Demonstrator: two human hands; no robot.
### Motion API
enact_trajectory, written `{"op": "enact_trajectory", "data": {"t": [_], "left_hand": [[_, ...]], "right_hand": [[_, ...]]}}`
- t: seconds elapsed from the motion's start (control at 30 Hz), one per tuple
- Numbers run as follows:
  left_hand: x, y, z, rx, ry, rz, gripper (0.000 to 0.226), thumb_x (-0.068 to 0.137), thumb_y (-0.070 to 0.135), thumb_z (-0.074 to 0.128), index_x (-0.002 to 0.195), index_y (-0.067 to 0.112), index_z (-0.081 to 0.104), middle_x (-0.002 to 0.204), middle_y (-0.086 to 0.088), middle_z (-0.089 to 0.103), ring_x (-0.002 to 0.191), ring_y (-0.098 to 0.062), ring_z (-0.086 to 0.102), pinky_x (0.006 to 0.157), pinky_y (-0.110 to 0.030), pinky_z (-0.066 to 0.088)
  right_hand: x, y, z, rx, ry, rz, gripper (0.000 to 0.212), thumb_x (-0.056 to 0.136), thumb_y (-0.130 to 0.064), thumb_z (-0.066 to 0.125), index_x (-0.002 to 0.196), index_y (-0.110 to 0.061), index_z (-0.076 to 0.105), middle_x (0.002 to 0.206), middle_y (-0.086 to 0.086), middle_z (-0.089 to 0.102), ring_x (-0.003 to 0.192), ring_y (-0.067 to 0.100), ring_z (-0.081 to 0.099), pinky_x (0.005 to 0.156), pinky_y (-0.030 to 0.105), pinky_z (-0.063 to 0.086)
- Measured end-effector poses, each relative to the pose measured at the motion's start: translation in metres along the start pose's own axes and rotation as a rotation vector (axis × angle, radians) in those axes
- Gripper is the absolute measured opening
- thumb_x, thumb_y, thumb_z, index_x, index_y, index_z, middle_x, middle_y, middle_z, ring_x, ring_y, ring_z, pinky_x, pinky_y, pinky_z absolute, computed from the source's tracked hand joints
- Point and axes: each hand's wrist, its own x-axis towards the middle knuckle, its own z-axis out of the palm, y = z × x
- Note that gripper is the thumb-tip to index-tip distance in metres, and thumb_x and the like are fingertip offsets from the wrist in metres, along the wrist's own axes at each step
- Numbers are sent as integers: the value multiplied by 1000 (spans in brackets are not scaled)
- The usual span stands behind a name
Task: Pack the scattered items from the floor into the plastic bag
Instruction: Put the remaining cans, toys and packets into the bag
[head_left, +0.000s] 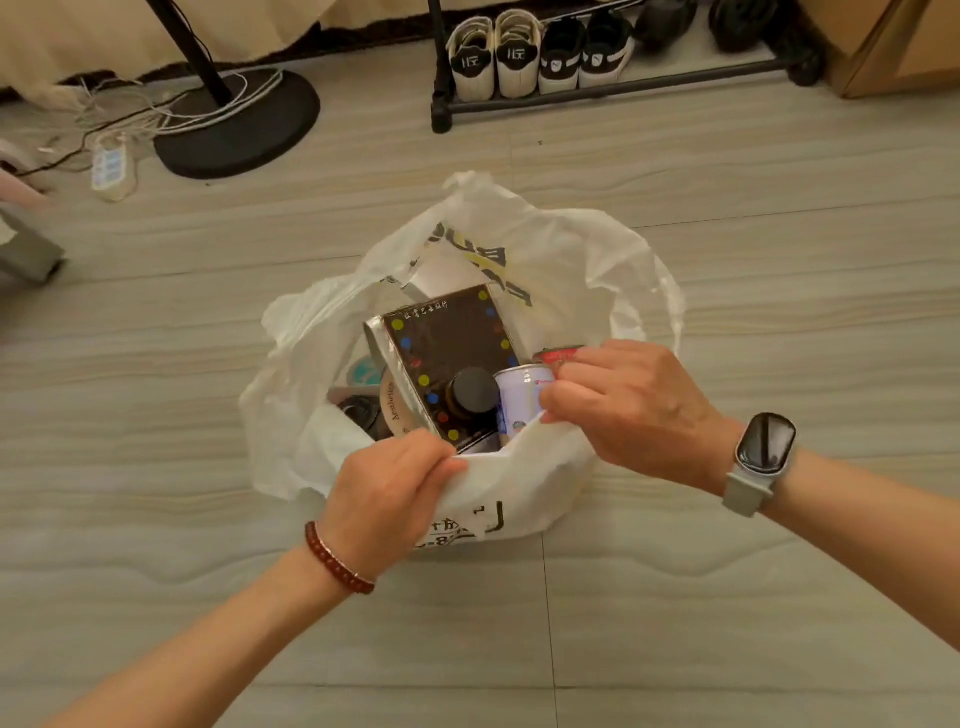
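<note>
So both my hands are pinching the near rim of the plastic bag (519, 483) on the floor (727, 597), left hand (387, 499) and right hand (631, 402) fingers clamped on it. Inside: dark dotted box (447, 348), black-capped bottle (471, 392), white can (519, 397).

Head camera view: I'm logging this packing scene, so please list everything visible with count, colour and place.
plastic bag: one, white, floor centre, open
box: one, black with coloured dots, inside bag
jar: one, dark with black lid, inside bag by box
can: one, white, inside bag, right of jar
shoes: four clear, white and black, on rack
shoe rack: one, black, top
stand base: one, black, top left
power strip: one, white, left
cardboard box: one, brown, top right
left hand: grips near bag rim
right hand: fingers pinch bag rim
</note>
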Motion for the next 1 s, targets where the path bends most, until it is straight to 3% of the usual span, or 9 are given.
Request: {"op": "enact_trajectory", "data": {"t": [0.1,0.2,0.37,0.53,0.6,0.67,0.77,0.87,1.0], "left_hand": [[-12,4,-8,-62,-16,16,30,97,33,30,80,17,49,59,-1,58,56,-6,45,51,-15,38],[-13,3,-3,-41,-105,27,31,97,36,29,79,20,50,58,3,59,50,-5,50,50,-12,39],[-5,2,-12,-38,24,53,34,97,32,32,77,16,55,57,0,60,53,-6,48,53,-12,38],[1,6,0,60,-142,-62,28,89,32,43,75,17,62,64,6,60,54,-7,53,51,-15,41],[13,15,3,43,-196,-112,26,88,33,42,86,18,63,75,5,63,64,-9,58,54,-20,47],[27,22,6,65,-259,-164,31,87,35,38,97,17,62,86,0,65,74,-15,61,60,-28,53],[46,33,2,192,-324,-261,41,85,36,33,106,14,61,99,-5,66,91,-24,63,77,-38,53],[66,59,-19,334,-421,-328,41,87,32,35,118,15,55,119,-7,61,117,-27,53,99,-46,40],[98,129,-60,342,-817,-601,49,93,30,37,140,19,26,150,-6,25,140,-28,16,113,-51,14]], "right_hand": [[-4,-9,-6,35,26,-31,27,95,-20,41,71,-15,53,53,2,52,49,21,46,53,25,29],[-15,-14,-3,65,-33,-47,23,96,-22,34,74,-17,42,53,1,50,47,20,45,45,28,36],[-8,-12,-18,54,18,-45,42,97,-25,35,63,-12,56,51,1,49,46,19,42,45,27,34],[-24,-13,-4,73,-127,13,40,94,-28,37,59,-13,48,52,1,51,47,21,45,44,27,36],[-25,-14,-1,94,-178,93,36,91,-29,40,62,-13,54,58,1,56,55,21,51,50,30,43],[-26,-15,-1,90,-195,214,30,88,-31,43,75,-14,63,77,2,65,79,21,58,75,36,45],[-22,-12,-14,102,-298,470,34,87,-34,37,104,-17,62,110,4,64,115,20,45,106,46,25],[-17,-11,-50,170,-499,737,51,86,-36,24,125,-17,51,135,10,51,131,27,38,112,51,19],[-19,-19,-142,240,-792,1018,51,92,-33,20,141,-20,28,152,7,24,141,23,19,115,48,8]]}}
